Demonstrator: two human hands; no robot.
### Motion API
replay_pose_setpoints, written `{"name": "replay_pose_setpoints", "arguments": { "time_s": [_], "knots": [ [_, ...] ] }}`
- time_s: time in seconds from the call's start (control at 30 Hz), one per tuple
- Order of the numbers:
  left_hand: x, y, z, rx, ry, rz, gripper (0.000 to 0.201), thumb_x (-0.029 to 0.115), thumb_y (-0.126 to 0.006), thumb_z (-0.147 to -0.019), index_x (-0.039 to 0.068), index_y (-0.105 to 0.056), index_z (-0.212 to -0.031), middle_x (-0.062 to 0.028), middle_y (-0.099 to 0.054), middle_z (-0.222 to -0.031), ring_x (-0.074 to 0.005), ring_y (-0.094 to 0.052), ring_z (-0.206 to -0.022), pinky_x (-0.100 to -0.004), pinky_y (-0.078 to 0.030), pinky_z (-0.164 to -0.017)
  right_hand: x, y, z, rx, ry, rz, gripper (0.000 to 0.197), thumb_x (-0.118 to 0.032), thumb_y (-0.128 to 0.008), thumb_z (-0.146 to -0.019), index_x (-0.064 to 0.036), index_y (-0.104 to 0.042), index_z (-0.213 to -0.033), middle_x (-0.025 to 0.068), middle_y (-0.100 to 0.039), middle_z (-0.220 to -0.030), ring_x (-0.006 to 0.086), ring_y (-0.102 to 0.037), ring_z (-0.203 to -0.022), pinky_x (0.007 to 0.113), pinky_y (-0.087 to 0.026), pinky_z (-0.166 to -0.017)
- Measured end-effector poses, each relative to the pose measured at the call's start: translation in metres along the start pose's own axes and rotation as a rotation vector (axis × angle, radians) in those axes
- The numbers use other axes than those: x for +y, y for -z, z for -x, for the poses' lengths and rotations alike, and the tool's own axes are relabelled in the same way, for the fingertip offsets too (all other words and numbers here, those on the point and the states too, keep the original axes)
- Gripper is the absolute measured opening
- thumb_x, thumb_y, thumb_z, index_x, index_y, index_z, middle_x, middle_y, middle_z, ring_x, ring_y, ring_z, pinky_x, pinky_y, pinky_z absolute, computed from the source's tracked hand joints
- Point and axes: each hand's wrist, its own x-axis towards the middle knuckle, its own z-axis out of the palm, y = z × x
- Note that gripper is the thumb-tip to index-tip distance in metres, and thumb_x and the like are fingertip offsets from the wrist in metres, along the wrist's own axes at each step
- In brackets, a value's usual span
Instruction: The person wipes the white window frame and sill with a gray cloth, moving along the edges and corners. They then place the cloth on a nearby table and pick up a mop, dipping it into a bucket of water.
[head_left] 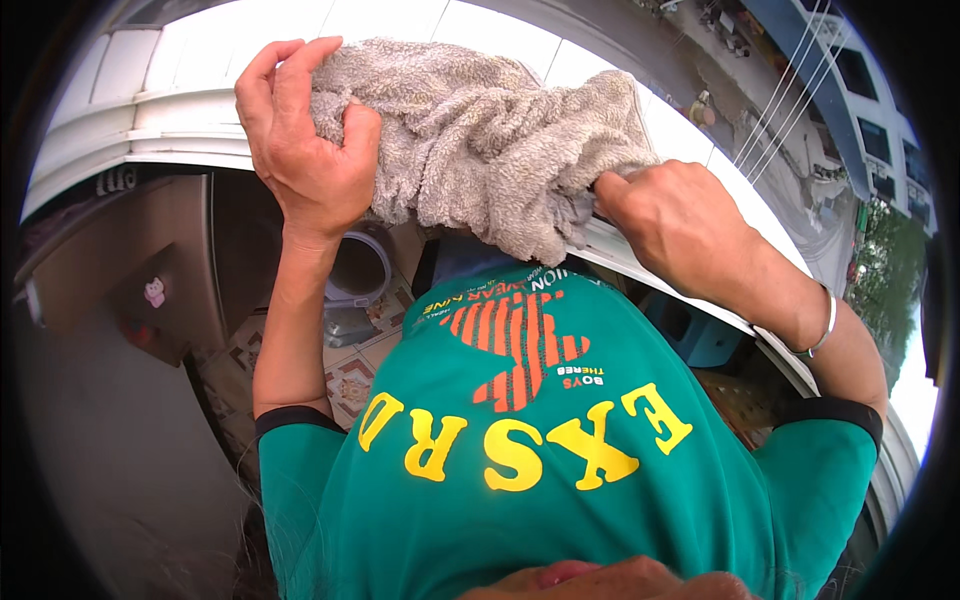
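A bunched, greyish-beige terry towel point(470, 130) is stretched between my hands, its folds hanging in front of a white ledge. My left hand point(305, 140) grips its left end, with the thumb in front and the fingers curled over the upper edge. At the towel's lower right, my right hand point(675, 225) is closed around a bunched part, and the fingertips are hidden in the cloth. A silver-coloured bangle point(829, 322) circles my right wrist.
The white ledge point(500, 38) runs beyond the towel, with a street point(765, 110) and overhead wires outside. Below left stand a grey cabinet-like appliance point(110, 420) and a round bucket point(362, 262) on a patterned tile floor point(352, 378). A blue plastic thing point(700, 335) is partly hidden at right.
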Motion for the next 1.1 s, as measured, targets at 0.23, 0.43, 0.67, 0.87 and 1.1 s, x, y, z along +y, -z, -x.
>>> {"name": "replay_pose_setpoints", "arguments": {
  "time_s": [0.23, 0.43, 0.67, 0.87, 1.1],
  "knots": [
    [-0.015, 0.006, 0.005, 0.142, 0.086, 0.118, 0.029, -0.002, -0.054, -0.073, 0.001, -0.06, -0.101, -0.0132, -0.054, -0.103, -0.0292, -0.052, -0.102, -0.039, -0.043, -0.088, -0.061, 0.024, -0.137, 0.248, 0.293, 0.079, 0.013, -0.011, -0.062, -0.076, -0.0059, -0.072, -0.083, 0.0146, -0.069, -0.078, 0.0306, -0.069, -0.076, 0.041, -0.056, -0.065],
    [-0.022, 0.012, -0.002, 0.353, 0.124, 0.07, 0.026, 0.012, -0.057, -0.091, -0.003, -0.054, -0.112, -0.0135, -0.053, -0.111, -0.0251, -0.052, -0.103, -0.0381, -0.04, -0.095, -0.047, 0.02, -0.169, 0.367, 0.231, -0.358, 0.019, -0.008, -0.061, -0.079, 0.0043, -0.067, -0.092, 0.0234, -0.068, -0.086, 0.0356, -0.068, -0.081, 0.042, -0.054, -0.071],
    [-0.063, 0.02, -0.006, 0.282, 0.257, 0.185, 0.024, 0.017, -0.056, -0.096, -0.006, -0.058, -0.104, -0.0078, -0.061, -0.086, -0.0157, -0.056, -0.076, -0.0313, -0.048, -0.074, -0.021, 0.045, -0.157, 0.476, 0.524, -1.116, 0.023, -0.009, -0.056, -0.092, 0.004, -0.062, -0.11, 0.015, -0.068, -0.102, 0.0235, -0.064, -0.096, 0.036, -0.05, -0.087],
    [-0.076, 0.032, -0.012, 0.287, 0.212, -0.067, 0.02, 0.01, -0.054, -0.093, -0.008, -0.057, -0.1, -0.0131, -0.061, -0.085, -0.0202, -0.054, -0.075, -0.0344, -0.046, -0.072, 0.012, 0.061, -0.129, 0.452, 0.61, -1.022, 0.024, -0.012, -0.056, -0.095, 0.0017, -0.06, -0.115, 0.0151, -0.065, -0.109, 0.0239, -0.061, -0.102, 0.037, -0.048, -0.093],
    [-0.066, 0.033, -0.015, 0.27, 0.242, -0.168, 0.022, 0.012, -0.053, -0.094, -0.008, -0.057, -0.1, -0.0157, -0.062, -0.086, -0.0233, -0.056, -0.079, -0.0355, -0.046, -0.075, 0.01, 0.066, -0.111, 0.407, 0.364, -0.966, 0.029, -0.012, -0.058, -0.094, -0.0006, -0.057, -0.121, 0.0146, -0.062, -0.117, 0.0227, -0.058, -0.11, 0.035, -0.046, -0.096]
  ]
}}
